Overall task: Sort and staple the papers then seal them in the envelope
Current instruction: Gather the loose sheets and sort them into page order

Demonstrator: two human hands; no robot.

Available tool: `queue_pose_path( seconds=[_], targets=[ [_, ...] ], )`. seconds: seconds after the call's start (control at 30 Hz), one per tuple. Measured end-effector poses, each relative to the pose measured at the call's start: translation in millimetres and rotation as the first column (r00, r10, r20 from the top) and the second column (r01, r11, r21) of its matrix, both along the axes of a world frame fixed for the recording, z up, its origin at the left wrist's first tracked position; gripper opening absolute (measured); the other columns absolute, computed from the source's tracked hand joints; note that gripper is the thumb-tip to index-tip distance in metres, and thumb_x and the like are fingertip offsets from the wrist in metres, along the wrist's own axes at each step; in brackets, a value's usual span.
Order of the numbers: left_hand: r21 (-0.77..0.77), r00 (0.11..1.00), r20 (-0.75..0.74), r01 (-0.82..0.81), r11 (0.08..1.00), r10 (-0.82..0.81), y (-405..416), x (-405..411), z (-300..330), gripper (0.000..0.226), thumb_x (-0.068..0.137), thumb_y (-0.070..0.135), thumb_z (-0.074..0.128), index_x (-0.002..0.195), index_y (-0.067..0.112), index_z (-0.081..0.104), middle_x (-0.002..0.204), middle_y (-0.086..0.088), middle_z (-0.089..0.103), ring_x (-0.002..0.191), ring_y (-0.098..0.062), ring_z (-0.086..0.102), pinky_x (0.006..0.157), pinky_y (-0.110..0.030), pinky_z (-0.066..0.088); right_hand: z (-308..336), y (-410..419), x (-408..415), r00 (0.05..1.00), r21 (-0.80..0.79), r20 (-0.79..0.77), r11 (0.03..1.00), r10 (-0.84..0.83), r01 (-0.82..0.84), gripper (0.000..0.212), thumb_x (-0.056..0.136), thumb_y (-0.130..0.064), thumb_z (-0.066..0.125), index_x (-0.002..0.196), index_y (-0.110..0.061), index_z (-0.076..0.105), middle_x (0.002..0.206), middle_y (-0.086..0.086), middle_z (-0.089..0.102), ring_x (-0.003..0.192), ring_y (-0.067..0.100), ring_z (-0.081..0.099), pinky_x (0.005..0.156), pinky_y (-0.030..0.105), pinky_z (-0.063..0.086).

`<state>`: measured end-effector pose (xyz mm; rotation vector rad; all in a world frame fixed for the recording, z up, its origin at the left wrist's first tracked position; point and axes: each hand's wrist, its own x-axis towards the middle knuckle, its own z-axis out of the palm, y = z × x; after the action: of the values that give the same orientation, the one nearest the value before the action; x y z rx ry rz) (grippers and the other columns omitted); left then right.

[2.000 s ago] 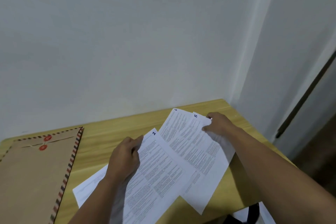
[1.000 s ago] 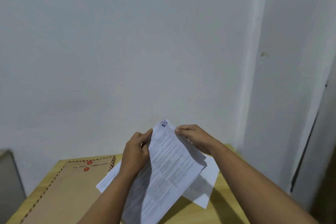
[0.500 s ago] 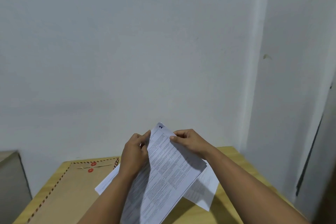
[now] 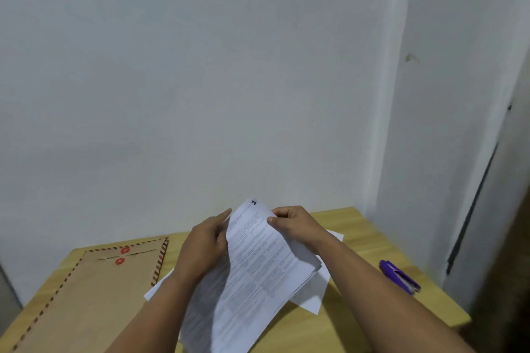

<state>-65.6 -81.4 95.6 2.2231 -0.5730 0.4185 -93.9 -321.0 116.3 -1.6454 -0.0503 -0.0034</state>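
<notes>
A stack of printed white papers [image 4: 258,261] is lifted off the wooden table [image 4: 358,243], tilted up, its top sheet numbered at the upper corner. My left hand [image 4: 205,243] holds the stack's left edge, fingers behind the sheets. My right hand [image 4: 292,223] pinches the upper right edge, thumb on the front. One more white sheet [image 4: 312,295] lies on the table under the stack. A brown envelope [image 4: 86,289] with a striped border and two red string buttons lies flat at the left. A purple stapler [image 4: 400,276] rests at the table's right side.
White walls meet in a corner just behind the table. The table's right edge drops off past the stapler, beside a door frame [image 4: 470,209]. A grey object [image 4: 5,289] stands at the far left edge.
Both hands gathered the spread sheets into one stack and lifted it off the table. The view has tilted down since half a second ago, and the stapler is now in sight.
</notes>
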Motion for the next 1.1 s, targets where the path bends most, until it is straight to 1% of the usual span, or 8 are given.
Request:
queue_pose_path(
  seconds=[0.13, 0.23, 0.3, 0.37, 0.47, 0.7, 0.93, 1.1],
  targets=[
    [0.151, 0.997, -0.075, -0.017, 0.988, 0.028, -16.8, 24.4, -42.5, 0.021, 0.085, 0.023, 0.043, 0.098, 0.018, 0.058, 0.08, -0.001, 0.064, 0.078, -0.02, 0.061, 0.07, -0.046, 0.053, -47.6, -22.8, 29.0, 0.993, -0.329, -0.03, 0.939, -0.117, 0.1, 0.025, 0.093, 0.001, 0.063, 0.111, -0.009, 0.078, 0.08, -0.008, 0.077, 0.069, 0.003, 0.07, 0.075, 0.032, 0.058],
    [0.245, 0.994, -0.079, -0.052, 0.968, 0.073, -28.8, 42.1, -77.9, 0.007, 0.085, 0.012, 0.044, 0.083, 0.018, 0.044, 0.069, 0.001, 0.049, 0.065, -0.016, 0.051, 0.058, -0.042, 0.045, -80.5, -50.4, 60.1, 0.973, -0.625, -0.088, 0.772, -0.215, 0.114, 0.037, 0.096, -0.012, 0.061, 0.131, -0.02, 0.069, 0.109, -0.004, 0.07, 0.091, 0.012, 0.065, 0.094, 0.037, 0.056],
    [0.25, 0.994, -0.056, -0.073, 0.965, 0.089, -34.0, 57.8, -98.3, 0.02, 0.088, 0.009, 0.045, 0.076, 0.024, 0.038, 0.068, 0.004, 0.045, 0.062, -0.013, 0.047, 0.056, -0.039, 0.044, -96.7, -69.1, 79.3, 0.952, -0.762, -0.113, 0.64, -0.286, 0.101, 0.043, 0.098, -0.026, 0.062, 0.141, -0.03, 0.059, 0.133, -0.005, 0.062, 0.118, 0.019, 0.06, 0.105, 0.04, 0.048],
    [0.257, 0.993, -0.037, -0.101, 0.961, 0.114, -37.1, 76.5, -114.2, 0.021, 0.09, 0.01, 0.048, 0.078, 0.026, 0.043, 0.069, 0.005, 0.044, 0.062, -0.013, 0.047, 0.056, -0.037, 0.046, -105.2, -85.2, 96.8, 0.934, -0.847, -0.129, 0.527, -0.333, 0.071, 0.057, 0.097, -0.036, 0.063, 0.151, -0.034, 0.046, 0.148, -0.002, 0.051, 0.138, 0.023, 0.048, 0.11, 0.044, 0.038],
    [0.261, 0.995, -0.019, -0.086, 0.962, 0.094, -40.3, 101.9, -135.9, 0.032, 0.083, 0.006, 0.049, 0.097, 0.033, 0.059, 0.07, 0.008, 0.045, 0.064, -0.014, 0.05, 0.057, -0.038, 0.049, -111.7, -104.1, 116.6, 0.921, -0.9, -0.152, 0.435, -0.36, 0.021, 0.078, 0.086, -0.055, 0.068, 0.155, -0.036, 0.037, 0.149, -0.001, 0.048, 0.139, 0.026, 0.046, 0.107, 0.048, 0.035],
    [0.295, 0.999, 0.034, -0.047, 0.954, 0.039, -41.9, 128.7, -168.0, 0.061, 0.075, 0.01, 0.047, 0.131, 0.03, 0.064, 0.076, 0.014, 0.043, 0.068, -0.014, 0.05, 0.06, -0.035, 0.044, -111.0, -120.8, 154.7, 0.9, -0.904, -0.251, 0.418, -0.357, -0.087, 0.11, 0.068, -0.065, 0.085, 0.159, -0.032, 0.032, 0.156, 0.0, 0.043, 0.147, 0.029, 0.036, 0.116, 0.054, 0.028],
    [0.246, 0.999, 0.032, -0.029, 0.969, 0.022, -43.8, 124.5, -164.8, 0.06, 0.077, 0.009, 0.046, 0.13, 0.03, 0.065, 0.076, 0.018, 0.042, 0.067, -0.01, 0.048, 0.061, -0.035, 0.044, -115.5, -130.7, 163.8, 0.886, -0.835, -0.316, 0.542, -0.339, -0.09, 0.09, 0.022, -0.07, 0.085, 0.1, -0.032, 0.061, 0.115, -0.007, 0.068, 0.106, 0.018, 0.063, 0.098, 0.045, 0.054],
    [0.227, 1.0, 0.01, -0.027, 0.974, 0.025, -40.9, 117.9, -162.1, 0.06, 0.078, 0.01, 0.046, 0.13, 0.031, 0.065, 0.076, 0.017, 0.044, 0.069, -0.007, 0.049, 0.062, -0.034, 0.043, -110.3, -122.5, 152.3, 0.902, -0.853, -0.269, 0.519, -0.339, -0.059, 0.071, 0.034, -0.065, 0.088, 0.089, -0.027, 0.063, 0.104, -0.003, 0.066, 0.101, 0.021, 0.063, 0.095, 0.043, 0.054]
  ],
)
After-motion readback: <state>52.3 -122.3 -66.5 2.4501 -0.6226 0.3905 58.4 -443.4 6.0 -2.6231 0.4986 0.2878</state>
